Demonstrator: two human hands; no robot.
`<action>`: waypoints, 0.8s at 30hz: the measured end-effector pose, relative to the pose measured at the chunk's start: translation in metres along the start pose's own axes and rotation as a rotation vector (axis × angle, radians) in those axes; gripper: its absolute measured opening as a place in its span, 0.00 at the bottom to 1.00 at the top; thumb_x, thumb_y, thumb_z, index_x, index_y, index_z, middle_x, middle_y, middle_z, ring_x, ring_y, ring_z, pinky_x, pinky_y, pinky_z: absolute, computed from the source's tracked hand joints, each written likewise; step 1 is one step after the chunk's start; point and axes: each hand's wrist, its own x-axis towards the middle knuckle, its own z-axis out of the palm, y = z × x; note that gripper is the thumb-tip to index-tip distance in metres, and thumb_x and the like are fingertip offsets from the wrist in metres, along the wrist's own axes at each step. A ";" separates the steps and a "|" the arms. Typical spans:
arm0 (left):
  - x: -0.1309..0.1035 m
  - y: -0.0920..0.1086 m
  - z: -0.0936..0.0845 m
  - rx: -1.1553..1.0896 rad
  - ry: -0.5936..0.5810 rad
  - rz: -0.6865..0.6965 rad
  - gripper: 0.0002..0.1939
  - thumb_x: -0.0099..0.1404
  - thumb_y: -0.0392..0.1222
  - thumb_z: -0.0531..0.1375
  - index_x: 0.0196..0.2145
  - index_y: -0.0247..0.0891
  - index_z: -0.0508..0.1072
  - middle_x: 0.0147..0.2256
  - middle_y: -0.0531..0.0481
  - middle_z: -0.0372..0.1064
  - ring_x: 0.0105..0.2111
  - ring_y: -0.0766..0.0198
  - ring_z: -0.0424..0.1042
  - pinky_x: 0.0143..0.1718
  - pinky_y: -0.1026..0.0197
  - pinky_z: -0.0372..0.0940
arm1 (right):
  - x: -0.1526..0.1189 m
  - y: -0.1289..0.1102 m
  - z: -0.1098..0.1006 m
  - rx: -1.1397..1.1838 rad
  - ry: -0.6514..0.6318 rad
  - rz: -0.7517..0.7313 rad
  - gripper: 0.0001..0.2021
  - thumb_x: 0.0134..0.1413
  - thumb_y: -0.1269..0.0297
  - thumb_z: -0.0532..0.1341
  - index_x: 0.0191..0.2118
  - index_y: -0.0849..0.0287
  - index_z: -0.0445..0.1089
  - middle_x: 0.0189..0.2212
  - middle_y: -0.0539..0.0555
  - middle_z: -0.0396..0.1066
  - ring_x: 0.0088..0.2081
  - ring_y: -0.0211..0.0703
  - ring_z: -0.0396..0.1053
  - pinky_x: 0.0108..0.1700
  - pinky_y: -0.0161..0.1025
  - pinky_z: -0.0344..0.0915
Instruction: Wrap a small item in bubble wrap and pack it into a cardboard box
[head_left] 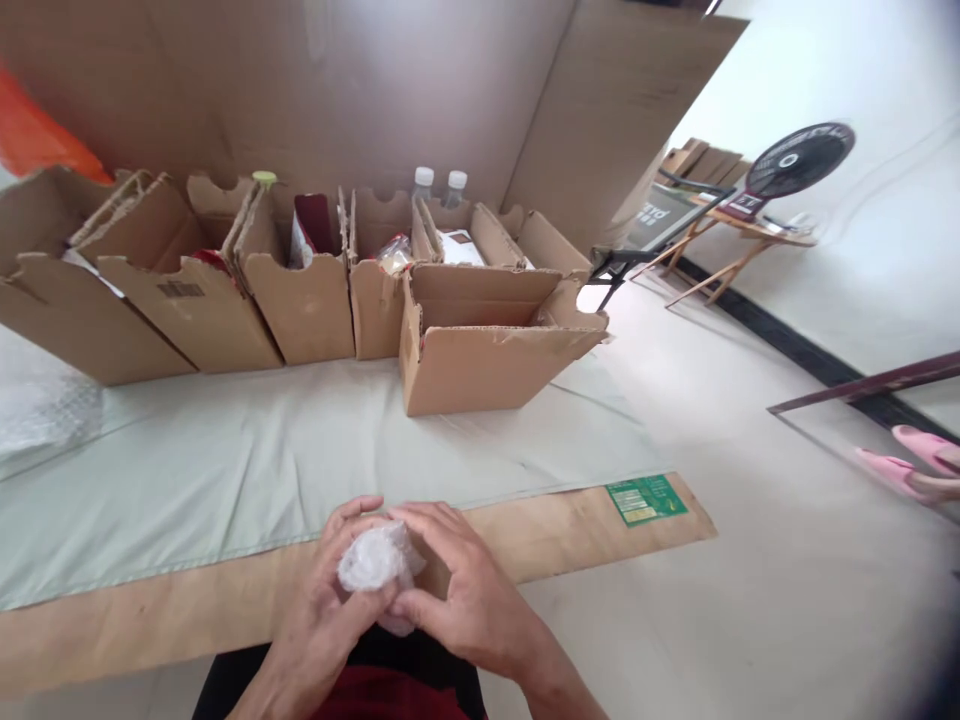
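Observation:
A small bundle of clear bubble wrap (377, 560) is held between both hands, low in the middle of the head view, above the table's near edge and my lap. My left hand (330, 590) curls round its left side, thumb pressed across the front. From the right, my right hand (457, 580) closes on it, with the fingers over the top and the thumb at the lower side. Whatever is inside the wrap cannot be made out.
Open cardboard boxes (307, 310) stand in a row along the table's back, one box (480, 370) nearer. Bubble wrap (45, 400) lies at the left on the pale cloth (225, 450). Two bottles (423, 182) show behind. A fan (799, 160) and a person's pink slippers (892, 470) are at right.

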 end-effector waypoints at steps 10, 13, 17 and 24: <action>0.044 0.045 0.015 0.457 0.035 0.524 0.34 0.68 0.50 0.61 0.69 0.51 0.55 0.71 0.41 0.50 0.67 0.44 0.59 0.62 0.40 0.62 | -0.002 0.001 -0.066 0.014 0.179 0.073 0.12 0.54 0.71 0.63 0.45 0.55 0.72 0.40 0.52 0.76 0.41 0.43 0.73 0.45 0.39 0.69; 0.094 0.092 0.025 0.727 0.233 0.982 0.37 0.66 0.41 0.64 0.68 0.45 0.55 0.70 0.38 0.52 0.70 0.43 0.51 0.68 0.36 0.52 | -0.002 -0.013 -0.122 0.017 0.400 -0.071 0.14 0.55 0.66 0.67 0.47 0.52 0.71 0.44 0.52 0.77 0.43 0.43 0.76 0.43 0.37 0.72; 0.136 0.111 0.045 0.885 0.256 1.106 0.18 0.65 0.31 0.60 0.53 0.39 0.71 0.68 0.36 0.55 0.71 0.40 0.50 0.67 0.36 0.53 | 0.017 -0.038 -0.198 -0.296 0.849 -0.197 0.15 0.49 0.56 0.74 0.41 0.48 0.73 0.37 0.50 0.77 0.37 0.48 0.76 0.38 0.42 0.74; 0.133 0.076 0.054 0.800 0.330 1.143 0.11 0.65 0.29 0.62 0.42 0.42 0.74 0.66 0.42 0.60 0.72 0.40 0.47 0.66 0.33 0.53 | 0.082 -0.046 -0.265 -0.781 0.529 -0.058 0.03 0.55 0.64 0.67 0.34 0.53 0.72 0.30 0.51 0.74 0.30 0.46 0.70 0.32 0.41 0.65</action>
